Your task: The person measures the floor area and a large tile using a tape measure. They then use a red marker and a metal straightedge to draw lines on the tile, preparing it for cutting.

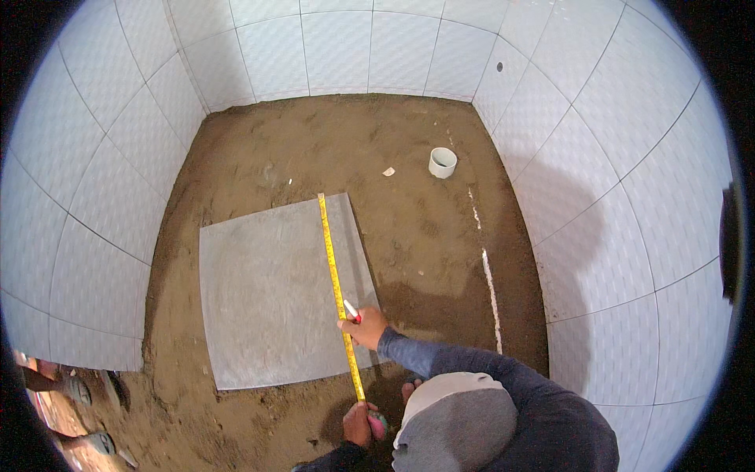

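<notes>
Neither of my hands is in view. Directly before me a co-worker in a grey cap [464, 417] and dark long sleeves bends over a large grey tile [263, 291] lying on sandy ground. A yellow tape measure [333, 271] stretches across the tile from its far edge to its near edge, close to the right side. The co-worker's right hand [366, 326] holds a white and red marker [351, 309] beside the tape. Near the tape's lower end, the co-worker's left hand [358, 425] grips it by its case [377, 425], which is partly hidden.
White tiled walls [338, 55] enclose the sandy floor [314, 141] on three sides. A short white pipe [443, 163] sticks up at the far right, beyond a broken white line [489, 283]. Someone's sandalled feet [79, 389] are at the lower left.
</notes>
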Demonstrator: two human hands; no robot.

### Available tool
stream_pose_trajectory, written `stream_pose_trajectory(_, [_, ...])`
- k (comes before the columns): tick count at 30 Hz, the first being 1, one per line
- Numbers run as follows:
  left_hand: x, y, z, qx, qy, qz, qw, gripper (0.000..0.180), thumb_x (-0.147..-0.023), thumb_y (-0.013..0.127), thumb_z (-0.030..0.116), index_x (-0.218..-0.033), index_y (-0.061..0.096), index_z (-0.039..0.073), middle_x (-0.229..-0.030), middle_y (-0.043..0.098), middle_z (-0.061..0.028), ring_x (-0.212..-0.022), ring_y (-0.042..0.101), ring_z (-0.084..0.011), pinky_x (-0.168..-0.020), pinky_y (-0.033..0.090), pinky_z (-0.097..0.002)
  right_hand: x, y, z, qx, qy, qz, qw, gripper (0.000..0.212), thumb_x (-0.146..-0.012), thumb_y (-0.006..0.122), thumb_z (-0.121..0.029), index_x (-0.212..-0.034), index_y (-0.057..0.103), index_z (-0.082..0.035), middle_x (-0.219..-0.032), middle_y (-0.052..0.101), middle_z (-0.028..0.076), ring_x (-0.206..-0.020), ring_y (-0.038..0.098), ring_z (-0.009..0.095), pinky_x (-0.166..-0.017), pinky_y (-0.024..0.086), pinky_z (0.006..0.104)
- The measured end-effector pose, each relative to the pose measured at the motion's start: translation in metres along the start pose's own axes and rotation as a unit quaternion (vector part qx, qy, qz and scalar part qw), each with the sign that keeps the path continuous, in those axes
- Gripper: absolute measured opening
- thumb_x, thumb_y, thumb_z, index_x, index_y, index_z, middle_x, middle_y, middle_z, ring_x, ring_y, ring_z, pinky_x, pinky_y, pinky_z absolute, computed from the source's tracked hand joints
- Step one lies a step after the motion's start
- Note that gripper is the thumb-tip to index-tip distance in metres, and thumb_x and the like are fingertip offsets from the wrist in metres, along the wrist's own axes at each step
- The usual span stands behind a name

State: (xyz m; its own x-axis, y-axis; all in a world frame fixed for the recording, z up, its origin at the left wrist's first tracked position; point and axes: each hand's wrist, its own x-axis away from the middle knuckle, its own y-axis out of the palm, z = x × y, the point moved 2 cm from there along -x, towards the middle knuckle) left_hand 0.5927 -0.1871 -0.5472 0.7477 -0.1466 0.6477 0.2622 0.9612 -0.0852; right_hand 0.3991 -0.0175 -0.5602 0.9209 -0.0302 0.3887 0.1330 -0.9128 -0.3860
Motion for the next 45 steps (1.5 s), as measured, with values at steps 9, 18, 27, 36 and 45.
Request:
stream_pose_trajectory(9, [-0.010,-0.007,-0.013,-0.020,0.008,-0.006,1.000,0.040,-0.101,0.041,0.034,-0.083,0.062,0.005,-0.058,0.054,-0.0055,-0.053,0.054,-0.0163,-0.054,0.043,-0.0341,0.000,0.000,-0.010,-0.057,0.066,0.017,0.996,0.038,-0.084,0.070,-0.036,-0.067,0.064,-0.002,-0.055,0.063,0.011,-0.048,0.063,0.021,-0.050,0.050,0.0386])
stream_pose_trajectory(18, [-0.038,-0.015,-0.002,0.040,0.038,0.040,0.998,0.044,-0.102,0.041,0.036,-0.080,0.063,0.003,-0.060,0.053,-0.0048,-0.056,0.050,-0.0147,-0.056,0.040,-0.0343,-0.050,-0.001,-0.008,-0.004,0.031,-0.036,0.999,0.025,-0.084,0.073,-0.023,-0.080,0.067,0.001,-0.065,0.068,0.008,-0.053,0.065,0.015,-0.052,0.053,0.0337])
stream_pose_trajectory(27, [-0.068,0.017,-0.001,0.016,0.047,0.094,0.994,0.044,-0.098,0.041,0.034,-0.078,0.064,0.003,-0.067,0.060,-0.0119,-0.064,0.058,-0.0253,-0.063,0.044,-0.0399,-0.066,-0.012,0.002,-0.042,0.050,-0.017,0.998,0.022,-0.085,0.070,-0.019,-0.082,0.065,0.003,-0.065,0.066,0.010,-0.051,0.062,0.014,-0.048,0.051,0.0310])
stream_pose_trajectory(36, [-0.071,0.005,-0.007,-0.052,0.081,0.100,0.990,0.041,-0.097,0.040,0.030,-0.081,0.066,0.003,-0.073,0.064,-0.0170,-0.071,0.061,-0.0336,-0.070,0.046,-0.0439,-0.076,0.004,-0.004,-0.008,0.060,-0.042,0.997,0.020,-0.085,0.069,-0.016,-0.079,0.064,0.002,-0.063,0.065,0.009,-0.048,0.062,0.016,-0.046,0.051,0.0311])
stream_pose_trajectory(45, [-0.069,0.006,-0.017,-0.006,0.059,0.120,0.991,0.040,-0.098,0.044,0.032,-0.079,0.064,0.003,-0.063,0.057,-0.0091,-0.061,0.056,-0.0205,-0.060,0.043,-0.0376,-0.073,0.004,-0.004,0.029,0.054,-0.055,0.997,0.024,-0.086,0.068,-0.022,-0.081,0.065,0.002,-0.064,0.066,0.008,-0.047,0.060,0.014,-0.046,0.048,0.0290])
